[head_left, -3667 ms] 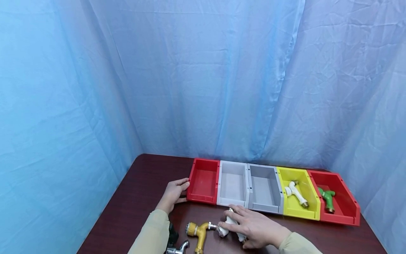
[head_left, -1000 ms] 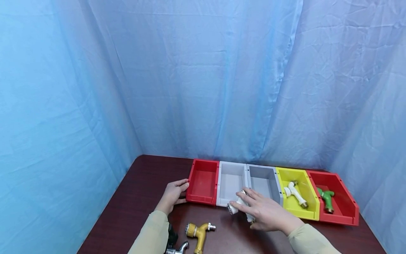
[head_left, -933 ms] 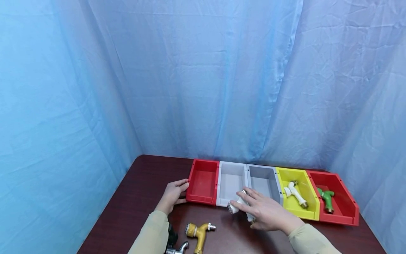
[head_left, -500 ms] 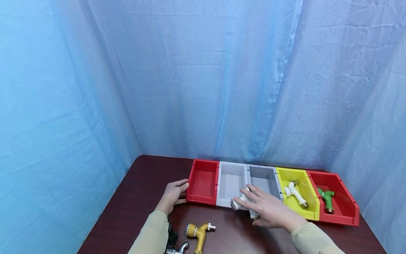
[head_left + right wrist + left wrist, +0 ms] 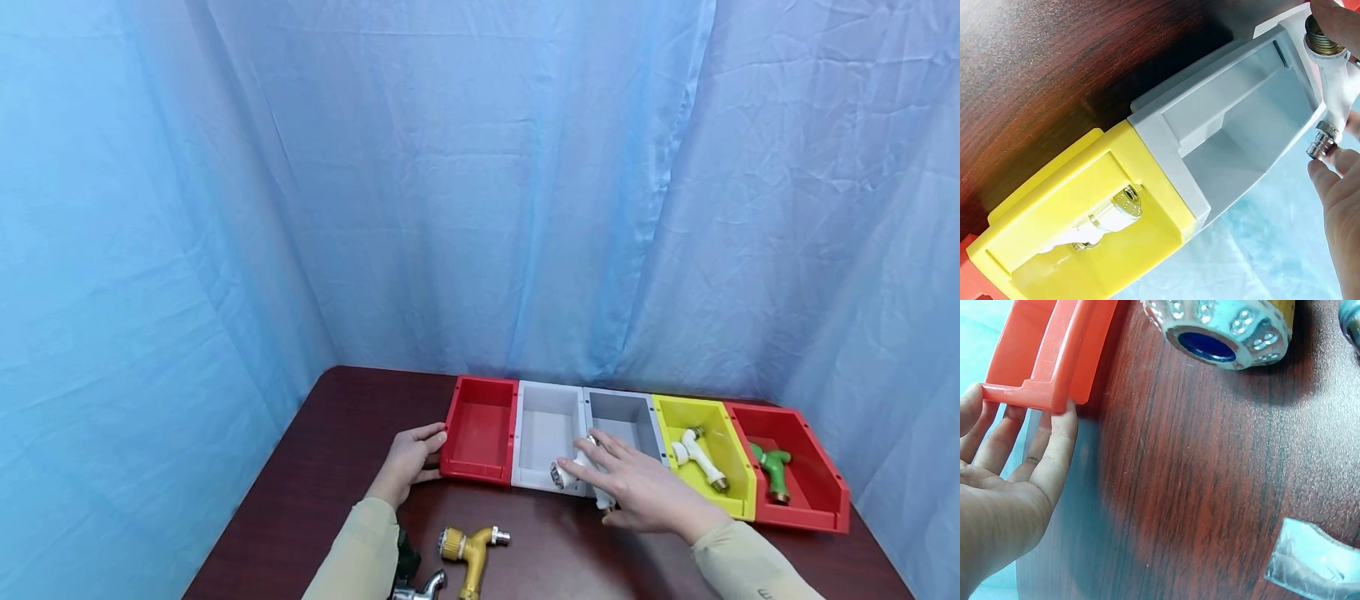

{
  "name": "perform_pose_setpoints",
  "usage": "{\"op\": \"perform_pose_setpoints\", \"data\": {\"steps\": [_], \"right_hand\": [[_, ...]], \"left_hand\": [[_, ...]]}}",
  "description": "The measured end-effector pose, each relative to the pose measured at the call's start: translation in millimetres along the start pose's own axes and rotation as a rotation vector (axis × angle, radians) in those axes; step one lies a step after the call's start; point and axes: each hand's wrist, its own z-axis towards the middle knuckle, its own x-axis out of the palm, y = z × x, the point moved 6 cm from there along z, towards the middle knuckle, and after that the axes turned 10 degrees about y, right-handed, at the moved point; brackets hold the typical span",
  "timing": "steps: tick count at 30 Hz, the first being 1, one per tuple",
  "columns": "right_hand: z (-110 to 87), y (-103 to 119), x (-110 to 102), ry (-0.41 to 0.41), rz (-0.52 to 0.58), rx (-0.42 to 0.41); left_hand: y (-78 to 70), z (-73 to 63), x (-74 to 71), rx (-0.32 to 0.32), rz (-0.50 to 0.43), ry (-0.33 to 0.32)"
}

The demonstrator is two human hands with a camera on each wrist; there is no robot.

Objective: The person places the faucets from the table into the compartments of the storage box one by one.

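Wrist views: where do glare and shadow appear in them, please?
Left wrist view: whitish glare on the tabletop, right side; a shadow beside the gold faucet; right wrist view: glare at upper left, dark shadow along the gray bin.

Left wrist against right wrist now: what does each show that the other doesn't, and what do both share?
Only left wrist: the left hand touching a red bin, and part of the gold tap.
Only right wrist: the right hand holding a white tap, the grey bin, and the yellow bin with another white tap inside.
Both: dark wooden table, blue curtain and some red plastic.
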Motion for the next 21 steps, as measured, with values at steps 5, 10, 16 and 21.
{"op": "perform_pose_setpoints", "data": {"steps": [5, 10, 16, 21], "right_hand": [[-0.3, -3.1, -1.8, -0.002, 0.002, 0.012], [-0.7, -7.0, -2.5, 0.0, 0.005, 0.016], [-1.4, -12.7, -0.4, 0.02, 0.01, 0.044], [-1.9, -16.8, 0.4, 0.032, 0.032, 0.076]], "left_hand": [[-0.1, -0.8, 0.0, 0.002, 0.002, 0.003], [-0.9, -1.8, 0.1, 0.0, 0.005, 0.004], [-1.1, -1.3, 0.3, -0.001, 0.01, 0.002], [-1.0, -1.5, 0.4, 0.001, 0.007, 0.003]]}}
